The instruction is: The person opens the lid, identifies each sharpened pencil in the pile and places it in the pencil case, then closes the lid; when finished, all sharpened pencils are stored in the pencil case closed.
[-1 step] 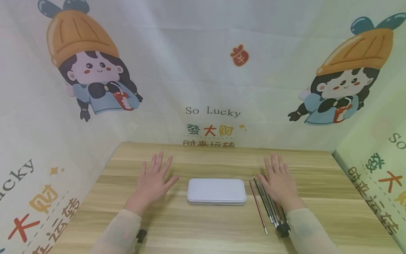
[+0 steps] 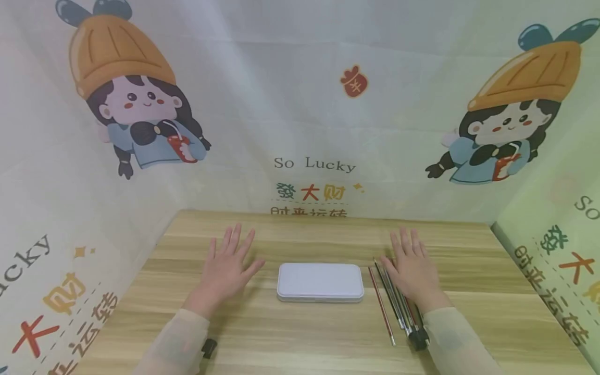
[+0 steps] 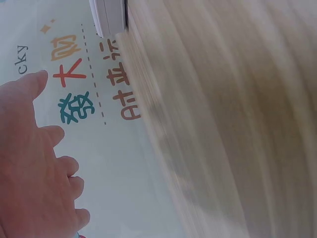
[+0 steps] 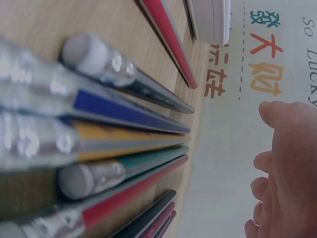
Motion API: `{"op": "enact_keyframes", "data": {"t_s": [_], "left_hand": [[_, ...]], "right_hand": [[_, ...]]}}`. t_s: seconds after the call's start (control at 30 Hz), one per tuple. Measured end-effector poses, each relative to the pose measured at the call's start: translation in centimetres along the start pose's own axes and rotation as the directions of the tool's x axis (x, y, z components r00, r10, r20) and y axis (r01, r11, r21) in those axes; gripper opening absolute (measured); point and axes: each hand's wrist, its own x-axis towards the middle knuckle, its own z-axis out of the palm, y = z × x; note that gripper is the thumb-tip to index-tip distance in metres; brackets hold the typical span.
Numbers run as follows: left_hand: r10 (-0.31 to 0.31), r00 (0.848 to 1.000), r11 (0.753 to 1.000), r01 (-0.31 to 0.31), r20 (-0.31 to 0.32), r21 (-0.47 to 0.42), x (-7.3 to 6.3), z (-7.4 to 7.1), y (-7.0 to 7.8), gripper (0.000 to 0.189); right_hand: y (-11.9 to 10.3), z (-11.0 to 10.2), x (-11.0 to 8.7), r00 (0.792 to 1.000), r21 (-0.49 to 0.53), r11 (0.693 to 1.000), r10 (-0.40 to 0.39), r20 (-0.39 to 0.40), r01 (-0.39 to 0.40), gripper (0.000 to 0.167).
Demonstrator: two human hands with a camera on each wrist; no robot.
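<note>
A closed white pencil case (image 2: 320, 281) lies in the middle of the wooden table. To its left, my left hand (image 2: 227, 273) is held palm down over the table with fingers spread, holding nothing. My right hand (image 2: 414, 271) has the same pose on the other side, over a bundle of pencils (image 2: 397, 304) that it partly covers. One red pencil (image 2: 382, 307) lies apart, between the bundle and the case. The right wrist view shows the pencils' white eraser (image 4: 84, 52) ends close up, below the straight fingers.
A small black object (image 2: 209, 348) sits beside the left sleeve. Another dark piece (image 2: 419, 339) lies at the near end of the pencils by the right sleeve. A printed cloth (image 2: 300, 104) hangs behind the wooden table (image 2: 309, 338) and along both sides.
</note>
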Motion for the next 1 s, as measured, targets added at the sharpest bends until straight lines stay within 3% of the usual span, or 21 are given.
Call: {"op": "enact_keyframes", "data": {"t_s": [0.4,0.57,0.73,0.8,1.0], "left_hand": [[-0.003,1.000,1.000,0.003,0.016,0.009,-0.1,0.0,-0.5,0.082],[0.041,0.999,0.998,-0.040,0.020,-0.043,-0.3,0.2,-0.5,0.084],[0.107,0.994,0.975,-0.097,0.036,-0.198,-0.3,0.6,-0.4,0.083],[0.130,0.990,0.961,-0.114,0.049,-0.253,-0.3,0.8,-0.3,0.079],[0.182,0.979,0.923,-0.138,0.092,-0.359,-0.4,1.0,0.7,0.069]], "right_hand": [[0.3,-0.4,-0.3,0.999,0.028,0.999,0.019,-0.033,-0.018,0.074],[0.5,-0.5,-0.4,0.998,0.054,0.998,0.036,-0.049,-0.034,0.070],[0.7,-0.1,-0.8,0.992,0.054,0.997,-0.043,-0.119,0.050,0.058],[0.7,0.0,-0.9,0.988,0.105,0.989,-0.086,-0.126,0.100,0.054],[-0.4,0.4,-0.7,0.968,0.284,0.925,-0.234,-0.095,0.251,0.051]]}}
